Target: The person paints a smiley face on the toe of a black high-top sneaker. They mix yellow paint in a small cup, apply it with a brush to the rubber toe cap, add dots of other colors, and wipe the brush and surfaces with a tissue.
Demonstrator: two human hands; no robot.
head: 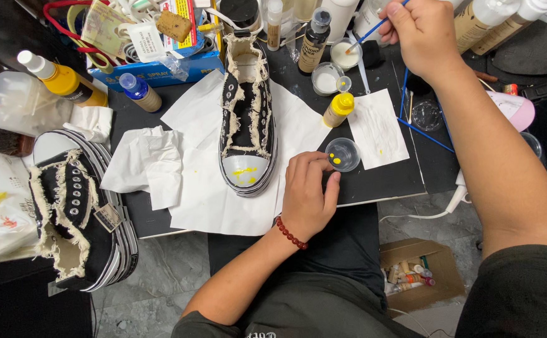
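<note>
Left hand (308,194) pinches clear cup (343,154) in its grip; right hand (420,31) clasps brush (373,29).

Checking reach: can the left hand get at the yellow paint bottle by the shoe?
Probably yes. The left hand rests on the small cup; the yellow bottle stands just beyond it, nothing between.

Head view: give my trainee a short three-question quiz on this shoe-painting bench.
1. True or false: the right hand holds a thin blue-handled paintbrush.
2. What does the left hand touch? A) small clear plastic cup B) scissors C) cardboard box
3. What colour are the paint marks on the grey toe cap of the black frayed canvas high-top shoe on the white paper sheet?

Key: 1 true; 2 A; 3 yellow.
</note>
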